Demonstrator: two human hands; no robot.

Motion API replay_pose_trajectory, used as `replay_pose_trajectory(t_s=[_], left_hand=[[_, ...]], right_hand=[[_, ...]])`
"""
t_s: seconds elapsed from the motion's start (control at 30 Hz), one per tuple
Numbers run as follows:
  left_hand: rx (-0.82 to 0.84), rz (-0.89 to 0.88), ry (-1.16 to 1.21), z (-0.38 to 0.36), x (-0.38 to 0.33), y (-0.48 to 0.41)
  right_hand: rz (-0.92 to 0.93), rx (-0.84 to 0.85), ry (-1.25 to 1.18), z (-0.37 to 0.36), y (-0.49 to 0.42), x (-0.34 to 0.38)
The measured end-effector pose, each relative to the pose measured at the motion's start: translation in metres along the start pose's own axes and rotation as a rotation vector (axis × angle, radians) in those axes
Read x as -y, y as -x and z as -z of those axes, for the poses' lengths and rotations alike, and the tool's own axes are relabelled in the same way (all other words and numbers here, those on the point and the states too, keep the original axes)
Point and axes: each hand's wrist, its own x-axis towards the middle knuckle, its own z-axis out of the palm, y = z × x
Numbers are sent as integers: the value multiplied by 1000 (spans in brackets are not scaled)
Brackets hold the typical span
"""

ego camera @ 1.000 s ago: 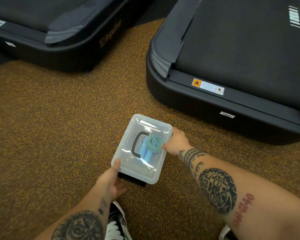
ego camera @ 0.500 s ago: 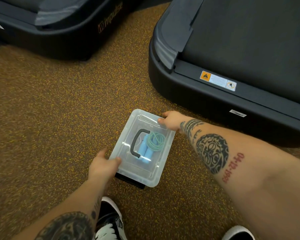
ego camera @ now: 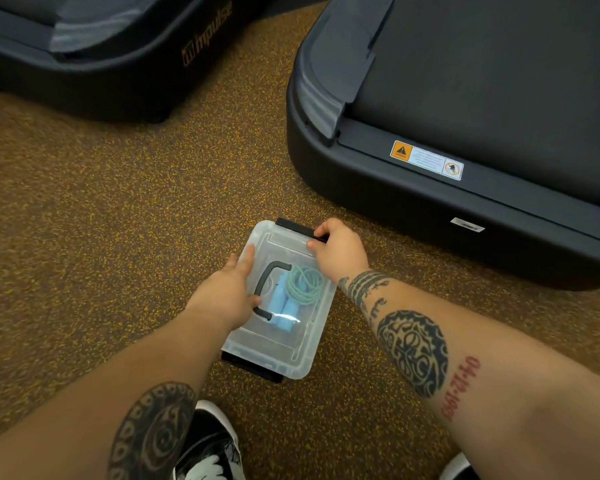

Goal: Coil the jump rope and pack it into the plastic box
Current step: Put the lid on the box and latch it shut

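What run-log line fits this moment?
jump rope: coiled in box | left hand: resting on lid | right hand: gripping far latch

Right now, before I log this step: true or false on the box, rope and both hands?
1. The clear plastic box has its lid on. True.
2. The green coiled jump rope lies loose on the floor. False: it is inside the box.
3. The right hand has its grip on the black far-end latch. True.
4. The left hand lifts the box by the lid's carry handle. False: it rests flat on the lid.
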Motion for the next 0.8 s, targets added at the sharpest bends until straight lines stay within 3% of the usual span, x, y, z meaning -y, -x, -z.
replay_pose_trajectory(t_s=[0.33, 0.63, 0.8], left_hand=[[1, 57, -134, -1, -7, -8], [-38, 40, -151, -4, -6, -9], [-50, 48, -139, -5, -5, -7]], right_hand=[[117, 59, 413, 1, -1, 16], [322, -80, 643, -5, 13, 10], [325, 67, 770, 6, 17, 12]])
